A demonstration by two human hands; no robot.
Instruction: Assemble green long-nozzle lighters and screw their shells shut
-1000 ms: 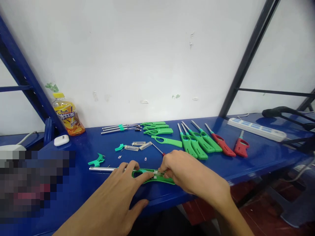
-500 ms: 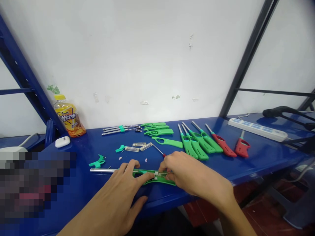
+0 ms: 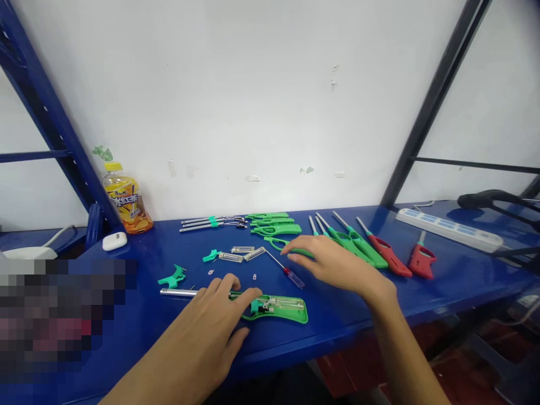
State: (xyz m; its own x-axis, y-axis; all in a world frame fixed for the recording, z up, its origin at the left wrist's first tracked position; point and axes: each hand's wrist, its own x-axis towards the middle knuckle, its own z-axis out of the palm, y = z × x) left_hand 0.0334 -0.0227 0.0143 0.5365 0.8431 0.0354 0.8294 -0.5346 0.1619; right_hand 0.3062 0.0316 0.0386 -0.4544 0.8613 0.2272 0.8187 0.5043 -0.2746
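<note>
My left hand (image 3: 206,326) lies over an opened green gas lighter (image 3: 300,316), thumb and fingers holding it against the table. Its metal barrel (image 3: 174,292) sticks out to the left. Inside the handle half sit a clear fuel tank (image 3: 289,304) and a small teal part (image 3: 255,306). My right hand (image 3: 333,263) reaches over the far side, fingers apart, at a loose green handle shell (image 3: 276,243); nothing shows in its grasp. A screwdriver (image 3: 295,278) lies just below that hand.
Clear tanks (image 3: 231,257), a teal piece (image 3: 172,279), metal barrels with wires (image 3: 201,226) and green shells (image 3: 276,229) lie on the blue table (image 3: 143,326). Several whole lighters (image 3: 386,256) rest right. A drink bottle (image 3: 129,202), white case (image 3: 114,241) and power strip (image 3: 449,229) flank them.
My right hand has left the opened lighter and moved up and right to the loose shell, uncovering the fuel tank and the screwdriver handle. My left hand stays on the lighter.
</note>
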